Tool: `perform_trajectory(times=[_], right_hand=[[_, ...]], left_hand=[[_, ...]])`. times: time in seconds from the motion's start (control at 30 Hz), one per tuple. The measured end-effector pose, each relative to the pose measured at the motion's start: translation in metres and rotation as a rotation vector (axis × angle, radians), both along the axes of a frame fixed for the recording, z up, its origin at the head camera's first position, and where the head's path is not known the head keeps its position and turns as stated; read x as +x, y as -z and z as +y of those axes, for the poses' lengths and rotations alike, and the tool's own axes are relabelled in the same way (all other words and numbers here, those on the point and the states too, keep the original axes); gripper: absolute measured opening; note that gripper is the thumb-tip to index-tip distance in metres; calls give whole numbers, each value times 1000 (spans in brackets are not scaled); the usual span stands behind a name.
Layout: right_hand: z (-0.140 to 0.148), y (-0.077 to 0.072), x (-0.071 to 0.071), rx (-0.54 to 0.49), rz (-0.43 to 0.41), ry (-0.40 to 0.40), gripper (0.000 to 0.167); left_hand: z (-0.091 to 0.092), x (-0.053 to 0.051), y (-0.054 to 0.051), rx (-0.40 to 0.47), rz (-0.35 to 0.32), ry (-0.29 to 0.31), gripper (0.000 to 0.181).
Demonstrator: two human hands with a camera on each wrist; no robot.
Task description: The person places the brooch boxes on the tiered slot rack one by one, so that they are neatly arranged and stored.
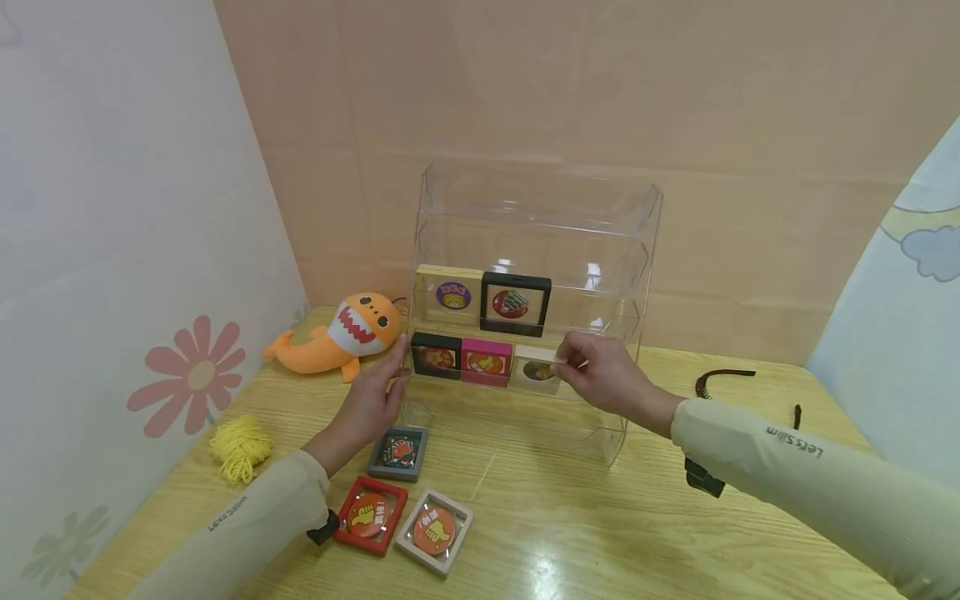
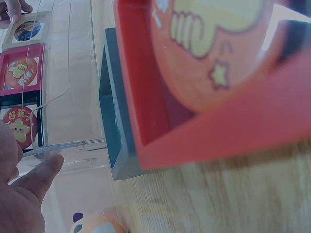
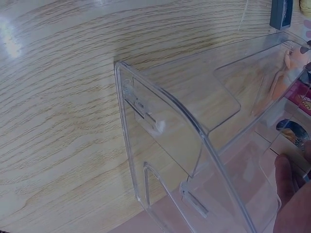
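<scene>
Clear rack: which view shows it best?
Head: the clear rack fits entirely within the picture, tiers visible. Left wrist shows only part of it, at the left; right wrist shows one end closely, cropped.

A person's two arms reach forward, seen from the wearer's own head. The left arm (image 1: 247, 529) slants up from the lower left, its cream sleeve ending at a bare wrist. The left hand (image 1: 367, 404) is tilted upward, fingers extended close together, the thumb held apart below them. The right arm (image 1: 795, 475) comes in from the lower right, in a matching cream sleeve, and angles up and inward. The right hand (image 1: 603, 375) is bent inward toward the left one, its knuckles raised, thumb and fingertips drawn together in a pinch. The two hands are well apart.
</scene>
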State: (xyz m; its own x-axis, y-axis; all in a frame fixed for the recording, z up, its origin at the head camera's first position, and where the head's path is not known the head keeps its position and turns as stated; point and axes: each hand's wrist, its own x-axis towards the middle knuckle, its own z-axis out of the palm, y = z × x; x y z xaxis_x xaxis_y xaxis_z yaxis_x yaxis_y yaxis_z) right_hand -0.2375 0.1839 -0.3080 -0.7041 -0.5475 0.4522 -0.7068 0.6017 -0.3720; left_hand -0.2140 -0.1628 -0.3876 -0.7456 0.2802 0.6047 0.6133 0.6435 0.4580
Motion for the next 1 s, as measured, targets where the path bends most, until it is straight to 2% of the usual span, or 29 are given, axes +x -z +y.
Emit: perform_trajectory(times=[0.5, 0.77, 1.0], right_hand=[[-1, 1, 1, -6, -6, 0, 15], [1, -1, 3, -12, -23, 20, 17], [4, -3, 7, 2, 59, 55, 21]], left_hand=[[1, 0, 2, -1, 88, 4, 67], [1, 2, -2, -3, 21, -1, 65], [1, 3, -3, -8, -7, -12, 64]])
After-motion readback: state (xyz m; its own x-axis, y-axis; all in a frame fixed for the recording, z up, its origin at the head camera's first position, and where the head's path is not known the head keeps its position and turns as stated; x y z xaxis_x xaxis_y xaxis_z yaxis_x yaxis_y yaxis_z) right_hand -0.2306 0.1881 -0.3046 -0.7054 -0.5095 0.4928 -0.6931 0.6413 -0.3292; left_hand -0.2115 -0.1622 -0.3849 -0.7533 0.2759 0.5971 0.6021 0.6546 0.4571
